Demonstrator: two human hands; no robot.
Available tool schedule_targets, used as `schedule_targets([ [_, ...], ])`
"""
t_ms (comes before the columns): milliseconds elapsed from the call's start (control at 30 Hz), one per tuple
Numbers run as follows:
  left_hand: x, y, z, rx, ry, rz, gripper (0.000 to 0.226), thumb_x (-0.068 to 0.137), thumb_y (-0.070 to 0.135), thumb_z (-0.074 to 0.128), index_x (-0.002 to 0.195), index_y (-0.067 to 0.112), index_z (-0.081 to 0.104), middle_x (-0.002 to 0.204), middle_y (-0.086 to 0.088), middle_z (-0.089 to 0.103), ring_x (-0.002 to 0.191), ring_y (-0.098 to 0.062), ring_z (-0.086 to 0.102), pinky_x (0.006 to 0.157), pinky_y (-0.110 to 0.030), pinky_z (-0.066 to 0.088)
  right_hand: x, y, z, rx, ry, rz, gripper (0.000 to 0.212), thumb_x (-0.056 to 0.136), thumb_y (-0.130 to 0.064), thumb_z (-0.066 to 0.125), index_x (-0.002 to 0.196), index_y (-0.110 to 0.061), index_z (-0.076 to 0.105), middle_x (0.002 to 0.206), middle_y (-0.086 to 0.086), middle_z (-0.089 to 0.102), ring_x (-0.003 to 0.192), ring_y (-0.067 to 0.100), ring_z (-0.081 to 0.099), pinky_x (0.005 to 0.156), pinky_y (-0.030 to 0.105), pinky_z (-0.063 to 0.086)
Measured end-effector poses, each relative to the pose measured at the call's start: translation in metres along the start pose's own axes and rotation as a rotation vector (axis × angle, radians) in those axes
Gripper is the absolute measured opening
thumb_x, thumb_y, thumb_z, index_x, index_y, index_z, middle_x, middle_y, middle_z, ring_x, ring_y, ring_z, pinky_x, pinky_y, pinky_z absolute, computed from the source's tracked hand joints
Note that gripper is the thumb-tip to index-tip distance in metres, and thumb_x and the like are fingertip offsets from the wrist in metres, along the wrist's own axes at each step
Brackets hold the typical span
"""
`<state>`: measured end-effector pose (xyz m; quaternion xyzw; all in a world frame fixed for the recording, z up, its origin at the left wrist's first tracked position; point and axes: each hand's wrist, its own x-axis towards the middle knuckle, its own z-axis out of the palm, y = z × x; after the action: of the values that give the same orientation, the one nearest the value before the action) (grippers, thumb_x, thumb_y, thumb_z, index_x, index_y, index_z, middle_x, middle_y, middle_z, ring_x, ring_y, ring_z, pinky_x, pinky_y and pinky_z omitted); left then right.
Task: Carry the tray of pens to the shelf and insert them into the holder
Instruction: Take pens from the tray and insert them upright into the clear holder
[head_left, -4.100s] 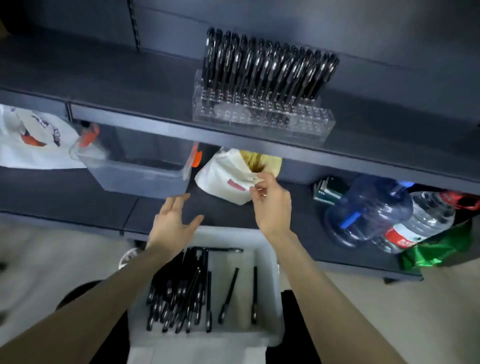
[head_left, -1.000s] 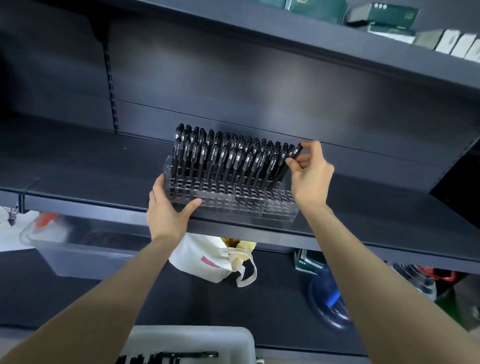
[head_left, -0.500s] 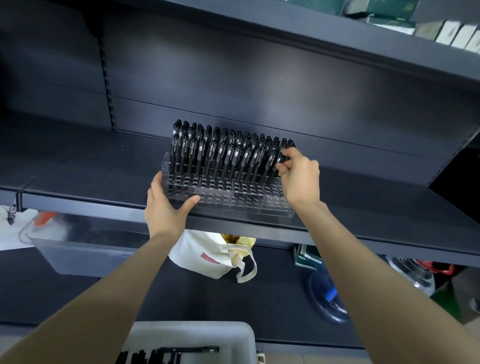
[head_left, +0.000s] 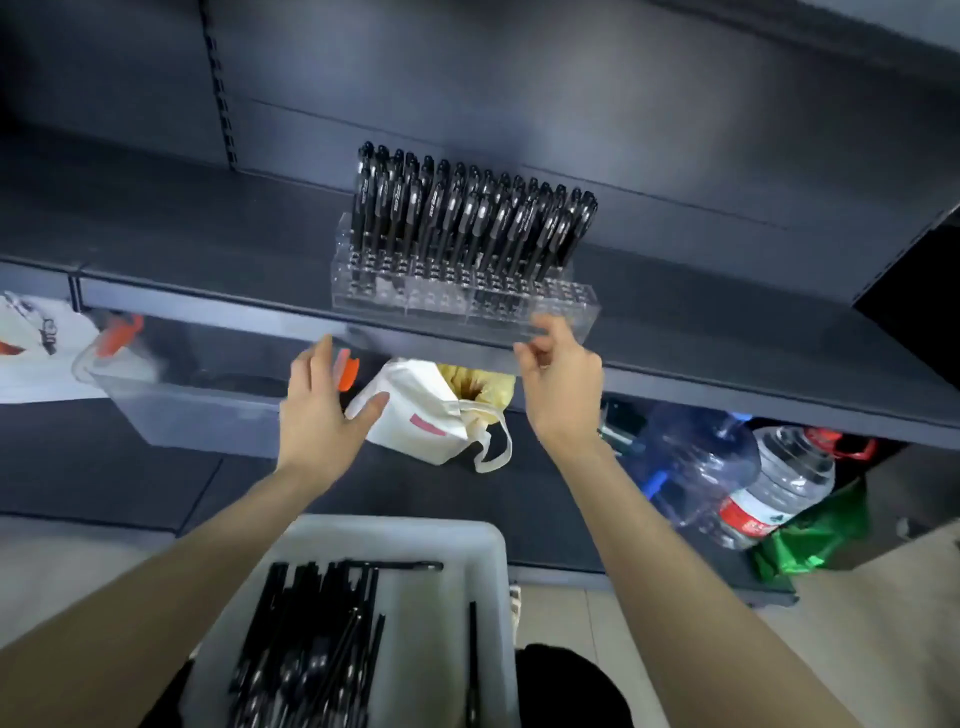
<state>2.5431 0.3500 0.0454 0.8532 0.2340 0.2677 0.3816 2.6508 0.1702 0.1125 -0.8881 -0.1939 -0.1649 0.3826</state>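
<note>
Clear acrylic is forming the holder (head_left: 462, 293), which is sitting near the front lip of the dark shelf (head_left: 197, 249) with rows of black pens (head_left: 467, 218) standing in its rear holes, while the front rows and the right end are looking unfilled. In the head view, the only one here, the left hand (head_left: 322, 410) is hanging below the shelf edge with fingers spread and nothing in it. The right hand (head_left: 558, 379) is hovering just under the holder's front right corner, fingers loosely curled and no pen showing in them, though blur is hiding whether the fingertips are touching the acrylic. The white tray (head_left: 491, 556) is lying low in the view, well below the shelf, with a heap of loose pens (head_left: 306, 649) crowding its left side and a single pen (head_left: 471, 654) lying apart on the right. Judging from this, the step in hand is fetching the next pen. It is probably going best with the right hand taking that single pen by mid-barrel rather than digging in the heap, turning it tip down before rising, and aiming for a free hole beside the filled rows. Meanwhile the left hand is best steadying the holder's near end, so nothing is sliding toward the lip.
</note>
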Motion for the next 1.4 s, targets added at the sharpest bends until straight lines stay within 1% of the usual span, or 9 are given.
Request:
schedule_targets([
  [167, -0.076, -0.052, 0.007, 0.159, -0.283, -0.141, 0.069, 0.086, 0.034, 0.064, 0.143, 0.013, 0.031, 0.139, -0.009, 0.038, 0.121, -0.032, 0.045, 0.099, -0.048, 0.038, -0.105, 0.031, 0.048, 0.039, -0.148, 0.151, 0.019, 0.087, -0.012, 0.061, 0.107, -0.013, 0.061, 0.089, 0.006, 0.07, 0.084, 0.029, 0.064, 0.074, 0.038, 0.051],
  [400, -0.163, -0.119, 0.022, 0.245, -0.626, -0.362, 0.063, 0.09, 0.035, 0.06, 0.142, 0.012, 0.033, 0.146, -0.007, 0.031, 0.131, -0.026, 0.036, 0.106, -0.037, 0.034, -0.229, 0.076, 0.097, -0.058, -0.542, 0.479, 0.029, 0.091, -0.017, 0.056, 0.119, -0.007, 0.056, 0.107, 0.018, 0.063, 0.099, 0.036, 0.06, 0.087, 0.042, 0.048],
  [633, -0.207, -0.15, 0.031, 0.427, -0.841, -0.41, 0.073, 0.091, 0.043, 0.055, 0.149, 0.021, 0.017, 0.158, -0.005, -0.001, 0.145, -0.027, 0.004, 0.114, -0.046, 0.02, -0.273, 0.101, 0.12, -0.293, -0.842, 0.71, 0.062, 0.095, -0.019, 0.048, 0.145, -0.003, 0.015, 0.148, 0.017, 0.023, 0.136, 0.038, 0.023, 0.11, 0.041, 0.024],
  [833, -0.201, -0.148, 0.035, 0.422, -0.86, -0.46, 0.067, 0.094, 0.043, 0.048, 0.15, 0.023, 0.015, 0.158, -0.001, -0.004, 0.144, -0.029, 0.008, 0.113, -0.044, 0.023, -0.279, 0.099, 0.134, -0.33, -0.934, 0.781, 0.058, 0.087, -0.009, 0.057, 0.133, 0.001, 0.023, 0.136, 0.02, 0.026, 0.12, 0.042, 0.043, 0.101, 0.042, 0.04],
  [1000, -0.202, -0.143, 0.037, 0.456, -0.883, -0.44, 0.066, 0.096, 0.044, 0.044, 0.15, 0.023, 0.013, 0.158, -0.001, -0.007, 0.144, -0.028, 0.007, 0.111, -0.044, 0.023, -0.279, 0.096, 0.136, -0.374, -1.011, 0.667, 0.047, 0.086, 0.007, 0.044, 0.129, 0.0, 0.027, 0.136, 0.02, 0.036, 0.122, 0.039, 0.045, 0.097, 0.04, 0.038],
  [1100, -0.201, -0.142, 0.037, 0.453, -0.877, -0.449, 0.064, 0.097, 0.044, 0.043, 0.15, 0.022, 0.015, 0.158, -0.001, -0.006, 0.144, -0.027, 0.008, 0.11, -0.045, 0.024, -0.278, 0.094, 0.139, -0.311, -0.976, 0.676, 0.039, 0.093, -0.012, 0.048, 0.127, -0.001, 0.034, 0.133, 0.018, 0.044, 0.119, 0.038, 0.047, 0.096, 0.041, 0.039],
  [1200, -0.201, -0.142, 0.038, 0.448, -0.86, -0.457, 0.062, 0.097, 0.044, 0.042, 0.15, 0.023, 0.017, 0.159, 0.0, -0.004, 0.144, -0.027, 0.01, 0.109, -0.046, 0.026, -0.279, 0.089, 0.142, -0.273, -0.988, 0.673, 0.063, 0.083, -0.049, 0.062, 0.124, -0.006, 0.043, 0.128, 0.012, 0.051, 0.117, 0.032, 0.05, 0.095, 0.039, 0.042],
  [1300, -0.201, -0.144, 0.039, 0.426, -0.857, -0.465, 0.062, 0.097, 0.044, 0.041, 0.15, 0.022, 0.017, 0.159, 0.0, -0.004, 0.144, -0.026, 0.011, 0.109, -0.044, 0.026, -0.284, 0.083, 0.151, -0.308, -1.039, 0.601, 0.067, 0.072, -0.049, 0.073, 0.123, -0.012, 0.048, 0.124, 0.007, 0.054, 0.115, 0.027, 0.053, 0.091, 0.033, 0.042],
  [1400, -0.201, -0.15, 0.041, 0.368, -0.838, -0.474, 0.061, 0.096, 0.044, 0.042, 0.149, 0.021, 0.022, 0.158, -0.003, 0.001, 0.144, -0.026, 0.013, 0.112, -0.041, 0.025, -0.285, 0.079, 0.157, -0.317, -1.047, 0.584, 0.055, 0.071, -0.04, 0.076, 0.115, -0.014, 0.057, 0.115, 0.007, 0.061, 0.106, 0.026, 0.06, 0.086, 0.032, 0.049],
])
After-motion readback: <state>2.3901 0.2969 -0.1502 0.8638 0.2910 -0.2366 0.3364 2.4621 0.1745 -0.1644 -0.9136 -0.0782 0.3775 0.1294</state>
